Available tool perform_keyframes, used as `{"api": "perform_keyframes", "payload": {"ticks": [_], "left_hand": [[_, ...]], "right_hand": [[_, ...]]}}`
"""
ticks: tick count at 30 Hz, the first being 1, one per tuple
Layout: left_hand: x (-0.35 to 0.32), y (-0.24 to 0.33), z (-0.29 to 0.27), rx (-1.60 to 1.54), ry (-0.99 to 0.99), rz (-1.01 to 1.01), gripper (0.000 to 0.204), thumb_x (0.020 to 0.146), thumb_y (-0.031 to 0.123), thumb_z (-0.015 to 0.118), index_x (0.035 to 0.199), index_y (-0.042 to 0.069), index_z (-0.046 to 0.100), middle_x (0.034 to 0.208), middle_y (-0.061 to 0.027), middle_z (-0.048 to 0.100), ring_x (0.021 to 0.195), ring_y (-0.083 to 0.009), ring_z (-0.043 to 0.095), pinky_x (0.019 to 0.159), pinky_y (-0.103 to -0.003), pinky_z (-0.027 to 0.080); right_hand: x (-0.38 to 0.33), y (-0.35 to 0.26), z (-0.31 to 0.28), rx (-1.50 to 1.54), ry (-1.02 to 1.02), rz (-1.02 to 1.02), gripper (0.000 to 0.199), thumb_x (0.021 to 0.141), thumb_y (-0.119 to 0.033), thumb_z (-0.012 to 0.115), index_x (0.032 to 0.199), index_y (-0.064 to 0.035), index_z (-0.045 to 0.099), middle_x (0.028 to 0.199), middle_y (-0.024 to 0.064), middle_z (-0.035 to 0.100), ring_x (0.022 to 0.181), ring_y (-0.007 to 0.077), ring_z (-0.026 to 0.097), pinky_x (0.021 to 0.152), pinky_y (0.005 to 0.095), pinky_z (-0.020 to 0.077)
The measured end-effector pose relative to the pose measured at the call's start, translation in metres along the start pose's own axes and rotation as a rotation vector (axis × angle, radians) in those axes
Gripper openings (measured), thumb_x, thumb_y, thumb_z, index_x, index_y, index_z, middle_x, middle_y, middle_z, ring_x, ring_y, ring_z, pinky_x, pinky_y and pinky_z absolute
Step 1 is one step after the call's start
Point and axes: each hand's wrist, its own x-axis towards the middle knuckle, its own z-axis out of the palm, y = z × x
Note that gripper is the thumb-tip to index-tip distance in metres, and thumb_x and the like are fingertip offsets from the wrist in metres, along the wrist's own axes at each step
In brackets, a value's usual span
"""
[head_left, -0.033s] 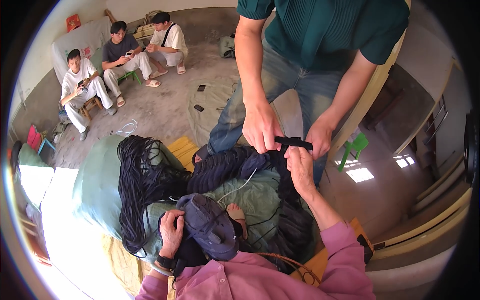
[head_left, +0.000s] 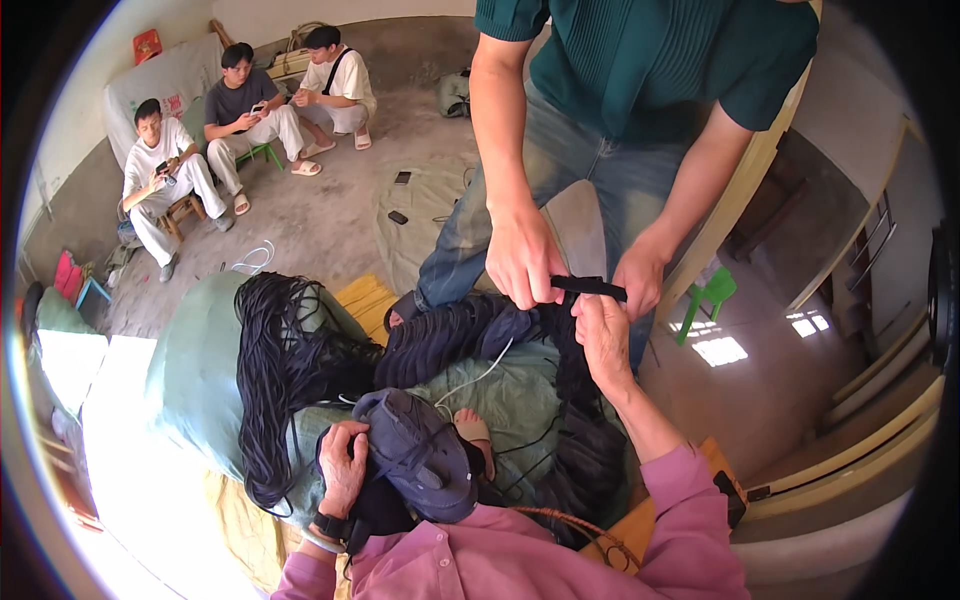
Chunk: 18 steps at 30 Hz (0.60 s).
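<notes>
1. Nothing looks moved since the earlier frame.
2. Lower left of middle: the left hand [head_left: 343, 465] touches the blue cap [head_left: 420, 445]; can't tell if its fingers grip.
3. Right of middle: the black strip [head_left: 590, 288], likely soft and light, best held by its ends.
4. Touching it below: the right hand [head_left: 604, 338], fingers curled; can't tell if they pinch.

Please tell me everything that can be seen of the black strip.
The black strip is narrow and almost straight, looking like cloth. It lies nearly level, its right end slightly lower, before the co-worker's jeans. The right hand meets its lower edge; whether it pinches is unclear. The co-worker's hands are at its two ends.
</notes>
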Motion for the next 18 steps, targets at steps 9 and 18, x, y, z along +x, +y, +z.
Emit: {"api": "perform_keyframes", "payload": {"ticks": [9,18], "left_hand": [[0.003,0.000,0.000,0.008,0.010,0.023,0.010,0.093,0.006,0.065,0.101,0.005,0.069,0.102,-0.0111,0.070,0.100,-0.0342,0.065,0.092,-0.042,0.050],[0.009,0.002,0.005,0.019,0.008,0.022,0.010,0.093,0.007,0.063,0.101,0.005,0.070,0.101,-0.0121,0.069,0.099,-0.0347,0.066,0.091,-0.043,0.050]], "right_hand": [[0.002,-0.038,-0.006,-0.676,0.121,-0.359,0.027,0.106,-0.022,0.057,0.097,0.0021,0.064,0.079,0.0147,0.067,0.074,0.0289,0.065,0.069,0.0449,0.0508],[0.021,-0.043,0.004,-1.335,0.170,-0.654,0.012,0.094,-0.010,0.062,0.091,0.0015,0.065,0.084,0.0224,0.067,0.079,0.0403,0.070,0.070,0.0488,0.0550]]}}
